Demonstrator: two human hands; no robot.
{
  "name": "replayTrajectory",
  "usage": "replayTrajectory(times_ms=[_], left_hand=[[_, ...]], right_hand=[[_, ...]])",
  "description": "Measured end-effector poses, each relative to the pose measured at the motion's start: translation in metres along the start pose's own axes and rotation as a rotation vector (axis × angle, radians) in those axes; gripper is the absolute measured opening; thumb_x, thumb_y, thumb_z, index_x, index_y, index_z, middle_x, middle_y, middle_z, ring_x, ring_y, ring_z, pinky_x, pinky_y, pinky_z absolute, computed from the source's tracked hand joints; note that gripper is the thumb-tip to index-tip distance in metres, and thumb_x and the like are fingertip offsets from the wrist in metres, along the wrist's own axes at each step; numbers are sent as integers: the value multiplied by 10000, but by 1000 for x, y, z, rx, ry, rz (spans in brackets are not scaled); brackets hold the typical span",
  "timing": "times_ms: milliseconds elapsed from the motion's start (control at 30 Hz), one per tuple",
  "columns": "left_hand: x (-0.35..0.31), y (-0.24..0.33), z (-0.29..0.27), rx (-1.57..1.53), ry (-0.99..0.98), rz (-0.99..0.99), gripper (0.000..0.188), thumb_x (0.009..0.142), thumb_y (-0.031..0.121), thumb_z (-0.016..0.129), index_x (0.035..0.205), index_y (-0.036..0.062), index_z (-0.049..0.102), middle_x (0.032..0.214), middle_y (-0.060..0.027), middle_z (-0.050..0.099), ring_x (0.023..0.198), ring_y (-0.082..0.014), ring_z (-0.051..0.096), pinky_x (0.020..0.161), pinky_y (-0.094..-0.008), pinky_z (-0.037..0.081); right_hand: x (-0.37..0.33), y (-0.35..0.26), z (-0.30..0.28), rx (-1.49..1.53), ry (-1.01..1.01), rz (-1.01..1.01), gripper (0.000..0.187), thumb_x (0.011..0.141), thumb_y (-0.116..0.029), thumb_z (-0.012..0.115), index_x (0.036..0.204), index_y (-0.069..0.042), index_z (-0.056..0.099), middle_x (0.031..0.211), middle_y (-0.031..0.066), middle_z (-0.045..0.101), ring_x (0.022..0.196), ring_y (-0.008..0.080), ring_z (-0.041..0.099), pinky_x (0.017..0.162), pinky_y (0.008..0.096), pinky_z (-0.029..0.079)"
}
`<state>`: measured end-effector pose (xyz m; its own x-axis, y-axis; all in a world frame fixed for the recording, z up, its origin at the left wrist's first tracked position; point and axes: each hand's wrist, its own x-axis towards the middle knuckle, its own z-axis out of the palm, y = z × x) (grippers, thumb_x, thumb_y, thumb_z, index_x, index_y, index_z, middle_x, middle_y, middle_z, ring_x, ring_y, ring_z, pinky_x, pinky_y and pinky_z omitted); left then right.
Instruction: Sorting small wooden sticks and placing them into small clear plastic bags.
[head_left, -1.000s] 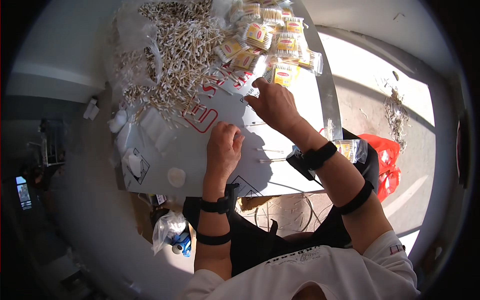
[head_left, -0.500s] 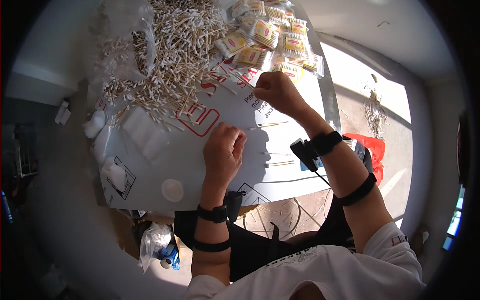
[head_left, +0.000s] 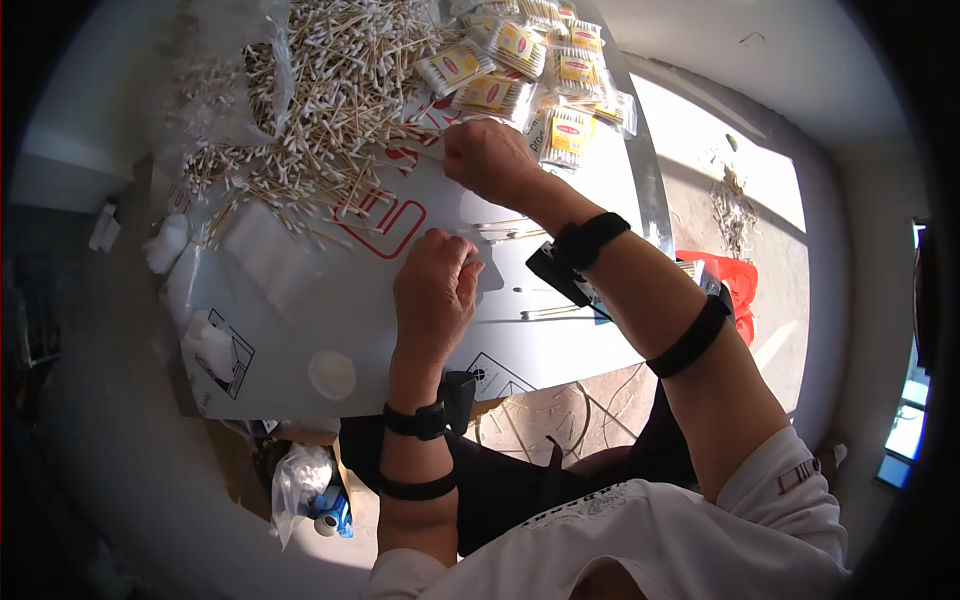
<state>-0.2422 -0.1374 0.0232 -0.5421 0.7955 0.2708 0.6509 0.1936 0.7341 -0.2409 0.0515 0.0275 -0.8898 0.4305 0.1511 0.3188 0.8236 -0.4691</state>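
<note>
Clearly, the heap of cotton swabs (head_left: 335,110) lies ahead of both my hands and to their left, its sticks at all angles, with my right hand (head_left: 492,162) nearer to it than my left hand (head_left: 435,292). Both have their fingers curled inward, but the fingertips are hidden, so I can't tell whether either holds anything. Loose swabs (head_left: 512,230) lie to the right of my left hand, long axes running crosswise. Filled swab packets (head_left: 568,137) sit ahead and to the right of my right hand. Beneath is a pale printed tabletop (head_left: 275,350); beyond my right forearm, a red plastic bag (head_left: 738,285) and sunlit floor (head_left: 775,200).
</note>
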Motion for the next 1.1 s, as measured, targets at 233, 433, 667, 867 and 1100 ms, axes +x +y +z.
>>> replayTrajectory(times_ms=[233, 433, 667, 867, 1100], left_hand=[[-3, 0, -6, -19, -22, -50, 107, 828, 19, 663, 899, 19, 582, 849, -102, 580, 742, -271, 597, 647, -357, 487], [5, 7, -2, 146, 96, 17, 268, 785, 11, 685, 1030, 31, 576, 990, -112, 574, 884, -280, 567, 791, -381, 479], [6, 7, 12, 220, -10, 36, 371, 736, 1, 712, 1076, 31, 567, 1043, -115, 555, 983, -323, 522, 849, -425, 449], [0, 16, 20, 47, -28, 77, 241, 746, 31, 726, 962, 11, 620, 900, -113, 575, 876, -300, 547, 784, -415, 454], [2, 11, 13, 75, 42, 25, 163, 779, 12, 695, 923, 15, 620, 856, -120, 599, 841, -306, 566, 746, -404, 476]], right_hand=[[-7, 40, -60, 140, -326, -210, 284, 792, -289, 781, 852, -28, 685, 721, 84, 675, 644, 221, 660, 611, 342, 527], [1, 15, -24, -5, -97, 120, 270, 788, -292, 690, 839, -27, 668, 772, 157, 676, 779, 347, 674, 700, 436, 528], [-13, 30, -34, 21, -278, -74, 104, 805, -134, 669, 758, -43, 649, 722, 101, 660, 667, 274, 649, 641, 385, 511], [-58, 40, -62, -12, -557, -224, 73, 804, -88, 696, 762, -54, 647, 692, 84, 637, 665, 232, 656, 612, 374, 503], [3, -3, -32, 104, -13, -107, 236, 799, -197, 754, 970, -52, 681, 754, 122, 679, 685, 237, 677, 626, 358, 517]])
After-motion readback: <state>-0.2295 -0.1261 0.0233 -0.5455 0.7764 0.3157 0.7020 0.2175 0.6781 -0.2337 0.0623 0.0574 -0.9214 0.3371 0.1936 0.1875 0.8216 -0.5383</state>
